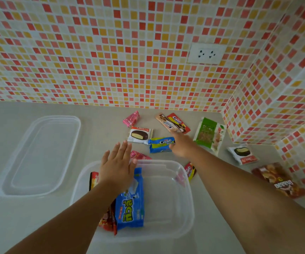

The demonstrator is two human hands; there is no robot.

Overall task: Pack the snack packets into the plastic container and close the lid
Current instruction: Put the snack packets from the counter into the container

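1. A clear plastic container point(166, 208) sits open on the grey surface point(19, 226), two packets inside — a blue packet point(131, 204) overlapping a red one point(107, 222).
2. The left hand point(117, 165) hovers flat above the container's far-left rim, fingers straight, holding nothing.
3. The right hand point(180, 145) reaches beyond the container and pinches a blue-and-yellow cream biscuit packet point(160, 144).
4. The lid point(38, 156) lies to the left — apart from the container.
5. More snack packets, among them a Choco Pie packet point(139, 134), lie scattered near the tiled wall point(111, 52).
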